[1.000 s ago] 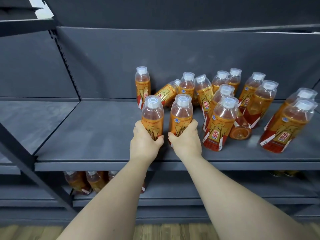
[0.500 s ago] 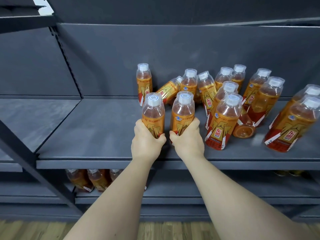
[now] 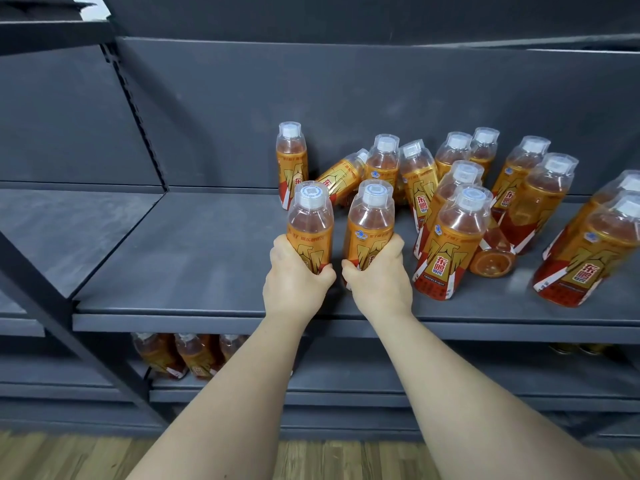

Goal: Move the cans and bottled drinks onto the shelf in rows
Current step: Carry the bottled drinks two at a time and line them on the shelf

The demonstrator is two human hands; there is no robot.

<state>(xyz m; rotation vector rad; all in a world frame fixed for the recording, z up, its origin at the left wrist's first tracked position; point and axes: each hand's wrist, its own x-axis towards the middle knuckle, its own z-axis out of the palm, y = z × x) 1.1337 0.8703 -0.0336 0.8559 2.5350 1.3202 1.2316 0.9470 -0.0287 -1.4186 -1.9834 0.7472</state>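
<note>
As left hand (image 3: 294, 282), right hand (image 3: 379, 282) grip | left bottle (image 3: 310, 220), right bottle (image 3: 370, 223) upright

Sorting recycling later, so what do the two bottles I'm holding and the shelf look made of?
The left bottle and the right bottle: likely clear glossy plastic; amber drink shows through above printed film labels. The shelf: matte dark grey, probably painted metal given its thin folded front edge, though unconfirmed.

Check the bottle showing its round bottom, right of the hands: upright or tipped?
Tipped. The bottle lies on its side on the shelf, its round bottom facing the camera.
</note>
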